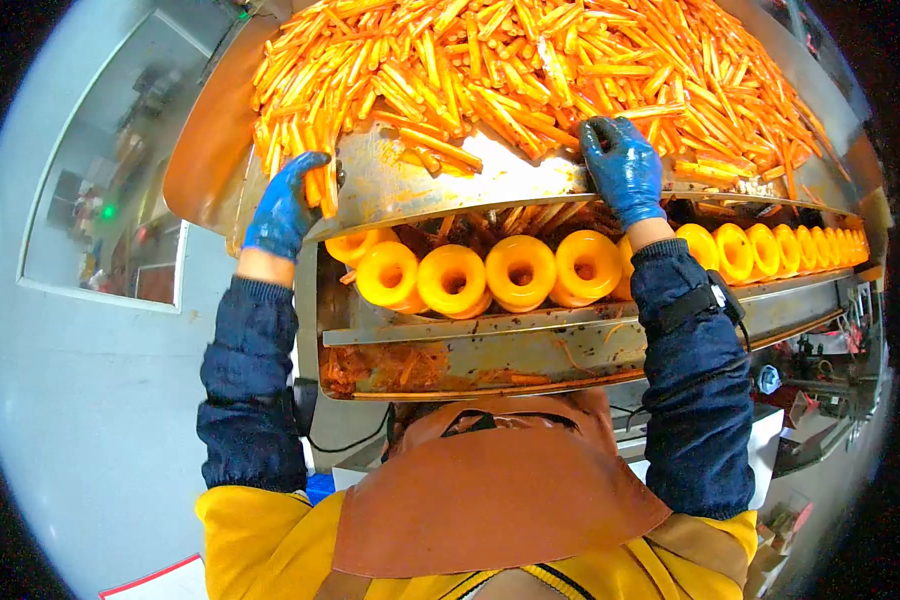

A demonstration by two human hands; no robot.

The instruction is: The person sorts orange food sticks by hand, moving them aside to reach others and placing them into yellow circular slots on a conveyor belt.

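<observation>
A large heap of oily orange food sticks [530, 60] covers the back of a metal tray [390, 195]. My left hand [282, 212], in a blue glove, is closed around a few orange sticks [320, 185] at the left front of the heap. Farther right, my right hand [625, 172], also gloved in blue, has its fingers curled at the heap's front edge. What those fingers hold, if anything, is hidden. Between the hands some loose sticks [440, 150] lie on the shiny metal.
A row of orange-yellow round cups with central holes [520, 272] runs along the tray's front. Nearer me is a metal trough [400, 368] with reddish residue. A brown apron [490, 500] covers my front. A wall with a window [110, 170] stands at left.
</observation>
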